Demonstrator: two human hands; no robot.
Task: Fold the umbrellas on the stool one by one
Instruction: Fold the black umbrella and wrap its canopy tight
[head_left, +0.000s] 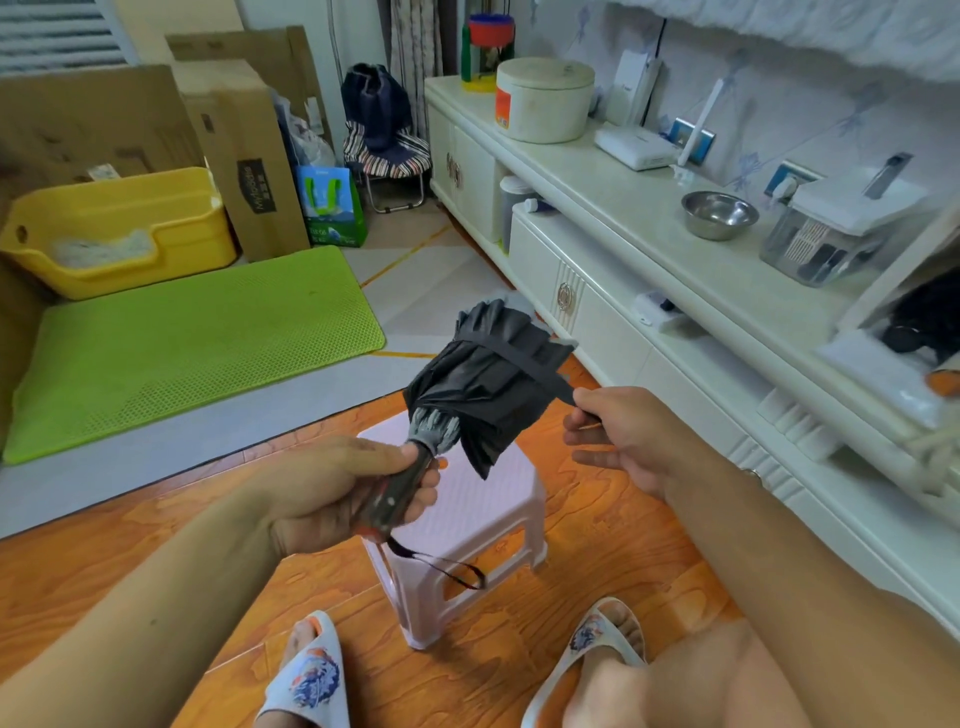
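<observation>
A collapsed black umbrella (485, 384) is held in the air above a pale pink plastic stool (467, 525). My left hand (358, 483) grips its dark handle, and a black wrist loop hangs from the handle's end over the stool. The canopy is bunched in loose folds and points away from me. A black closing strap (524, 361) runs across the canopy. My right hand (618, 436) pinches the strap's free end between thumb and fingers, just right of the canopy. No other umbrella shows on the stool's top.
The stool stands on an orange wood-pattern floor between my two slippered feet. A white cabinet (649, 332) with a steel bowl (719, 214) runs along the right. A green mat (182, 338), a yellow litter box (119, 228) and cardboard boxes lie to the left.
</observation>
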